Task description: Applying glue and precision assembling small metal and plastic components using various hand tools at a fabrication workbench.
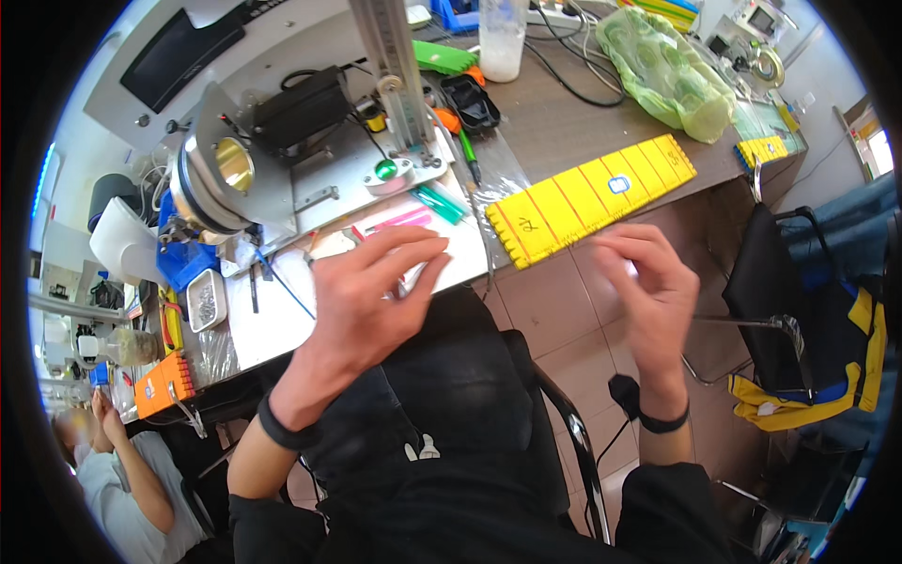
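Note:
My left hand [371, 291] is raised above the front edge of the workbench [536, 141], with its fingers bent and their tips close to the thumb. My right hand [653, 291] hovers above the floor, just off the near edge of a long yellow slotted strip [592, 202]. Its fingers curl in toward the thumb in a pinch. Whatever either hand holds is too small or blurred to make out. Beyond the left hand, a pink strip [399, 221] and a teal green piece [438, 204] lie on a white sheet [272, 324]. A black wristband circles each wrist.
A bench machine with a metal column [390, 66] and round brass-coloured lens [235, 164] stands at the back left. Around it are a small white tray [207, 301], a black tray [470, 103], a clear cup [503, 42] and a green bag [667, 75]. A black chair [780, 291] stands right; another person [141, 489] sits lower left.

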A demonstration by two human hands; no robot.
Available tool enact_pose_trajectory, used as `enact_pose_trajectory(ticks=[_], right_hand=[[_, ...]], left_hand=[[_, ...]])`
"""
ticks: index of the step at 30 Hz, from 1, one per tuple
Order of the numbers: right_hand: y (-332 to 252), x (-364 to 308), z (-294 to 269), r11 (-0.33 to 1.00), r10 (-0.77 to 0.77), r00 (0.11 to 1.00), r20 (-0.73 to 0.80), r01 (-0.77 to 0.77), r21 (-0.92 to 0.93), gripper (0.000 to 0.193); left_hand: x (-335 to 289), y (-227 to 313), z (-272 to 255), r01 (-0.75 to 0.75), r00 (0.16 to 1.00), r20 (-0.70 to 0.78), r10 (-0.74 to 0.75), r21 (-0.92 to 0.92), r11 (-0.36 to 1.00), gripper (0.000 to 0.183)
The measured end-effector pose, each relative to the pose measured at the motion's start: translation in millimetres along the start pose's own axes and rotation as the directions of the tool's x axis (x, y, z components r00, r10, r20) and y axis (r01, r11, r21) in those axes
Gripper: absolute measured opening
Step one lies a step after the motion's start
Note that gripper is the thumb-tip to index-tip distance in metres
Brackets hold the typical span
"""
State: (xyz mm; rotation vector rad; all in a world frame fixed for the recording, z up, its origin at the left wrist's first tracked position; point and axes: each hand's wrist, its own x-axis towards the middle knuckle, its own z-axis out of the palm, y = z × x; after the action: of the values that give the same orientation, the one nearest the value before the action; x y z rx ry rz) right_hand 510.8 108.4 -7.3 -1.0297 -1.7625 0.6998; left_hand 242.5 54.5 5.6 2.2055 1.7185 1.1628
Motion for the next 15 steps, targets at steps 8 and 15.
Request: enact_pose_trajectory(ticks=[8,15], right_hand=[[-100,2,2,0.592,0.168,0.947,0.275,-0.32,0.739,0.011],[-166,-9,88,0.61,0.04,0.611,0.791,-0.641,0.465,0.015]], left_hand=[[-49,-33,-132,0.235,0.913,-0.374,-0.163,0.157,0.959,0.012],[-95,-82,-193,0.379,0.766,-0.596,-0.241,0.114,0.918,0.013]])
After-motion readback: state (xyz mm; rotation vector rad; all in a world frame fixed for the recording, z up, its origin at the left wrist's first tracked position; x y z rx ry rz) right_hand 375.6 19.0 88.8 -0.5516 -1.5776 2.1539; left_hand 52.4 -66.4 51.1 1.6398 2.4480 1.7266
